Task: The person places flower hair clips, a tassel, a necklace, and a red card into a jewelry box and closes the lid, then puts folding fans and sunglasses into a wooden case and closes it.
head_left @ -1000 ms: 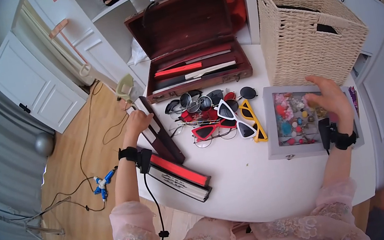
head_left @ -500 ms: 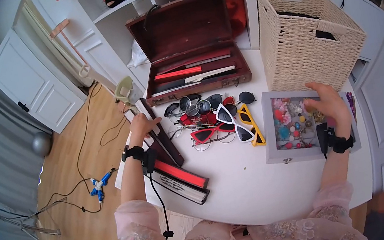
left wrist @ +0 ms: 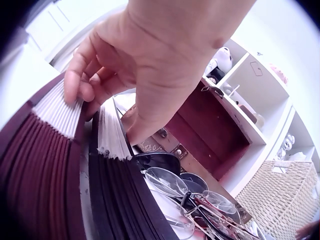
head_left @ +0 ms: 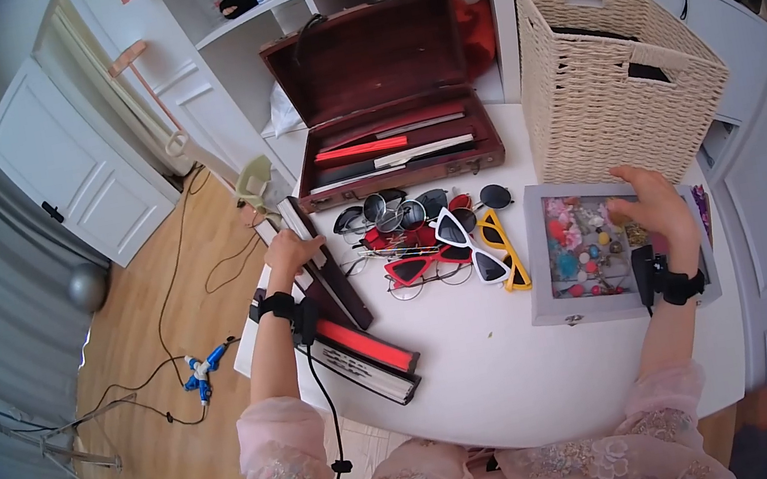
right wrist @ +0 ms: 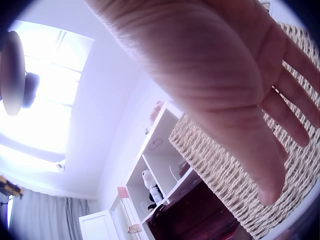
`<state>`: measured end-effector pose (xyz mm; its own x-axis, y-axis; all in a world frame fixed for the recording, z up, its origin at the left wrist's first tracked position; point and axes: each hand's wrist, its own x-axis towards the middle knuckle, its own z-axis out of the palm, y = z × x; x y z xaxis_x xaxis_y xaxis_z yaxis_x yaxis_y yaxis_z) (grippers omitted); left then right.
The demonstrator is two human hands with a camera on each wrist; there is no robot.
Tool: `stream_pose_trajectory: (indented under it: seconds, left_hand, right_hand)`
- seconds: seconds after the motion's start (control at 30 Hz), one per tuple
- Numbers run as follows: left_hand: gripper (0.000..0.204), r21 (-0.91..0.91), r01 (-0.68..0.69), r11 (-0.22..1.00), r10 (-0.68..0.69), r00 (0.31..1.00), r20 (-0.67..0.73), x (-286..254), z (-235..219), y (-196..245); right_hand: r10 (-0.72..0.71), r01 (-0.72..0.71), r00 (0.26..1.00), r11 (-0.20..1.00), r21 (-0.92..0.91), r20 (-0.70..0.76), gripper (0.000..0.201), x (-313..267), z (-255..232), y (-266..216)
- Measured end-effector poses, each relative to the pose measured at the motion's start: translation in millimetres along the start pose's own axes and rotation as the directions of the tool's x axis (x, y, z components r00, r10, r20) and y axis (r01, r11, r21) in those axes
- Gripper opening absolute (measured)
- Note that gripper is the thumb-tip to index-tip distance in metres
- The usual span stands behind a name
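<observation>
On the table's left side, my left hand (head_left: 289, 253) (left wrist: 165, 55) is at the top ends of two folded fans. Its thumb and fingers pinch the darker fan (left wrist: 117, 185), while fingertips touch the maroon fan (left wrist: 42, 170) beside it. A red-edged fan (head_left: 368, 344) and a white-and-black one (head_left: 362, 373) lie nearer the front edge. My right hand (head_left: 660, 211) (right wrist: 215, 75), fingers spread, is over the grey box (head_left: 558, 312) with trinkets under its clear lid; whether it touches the lid I cannot tell.
An open brown suitcase (head_left: 404, 178) holding several fans stands at the back. Sunglasses and eyeglasses lie heaped in the middle, with white (head_left: 487, 265) and yellow (head_left: 515, 270) pairs at the right. A woven basket (head_left: 612, 90) stands behind the grey box.
My left hand has shifted slightly right and down in view, staying at the fans' top ends. The head view has shifted a little. My right hand keeps its place over the box.
</observation>
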<state>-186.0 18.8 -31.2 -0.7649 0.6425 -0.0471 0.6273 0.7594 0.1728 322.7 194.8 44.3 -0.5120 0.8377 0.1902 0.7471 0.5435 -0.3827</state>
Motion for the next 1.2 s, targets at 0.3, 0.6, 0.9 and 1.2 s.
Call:
stream_pose_trajectory:
  seconds: [0.3,0.6,0.9,1.2]
  left_hand:
    - [0.059,-0.168,0.073,0.983,-0.079,0.996,-0.029,-7,-1,3]
    - [0.046,-0.755,0.081,0.651,-0.073,0.996,0.043,-2,-4,-22]
    - [0.043,-0.811,-0.195,0.551,0.19,0.976,-0.106,9,-85,1]
    - [0.049,-0.217,-0.708,0.673,0.532,0.666,-0.523,6,-135,112]
  right_hand:
    - [-0.031,0.032,0.999,0.999,0.018,-0.044,0.05,-5,-5,5]
    - [-0.027,0.028,0.997,1.0,0.013,-0.068,0.048,-5,-6,7]
    - [0.001,0.0,1.0,1.0,0.018,-0.031,0.05,-3,-5,8]
    - [0.041,-0.041,0.999,0.999,0.022,0.008,0.049,-1,-7,5]
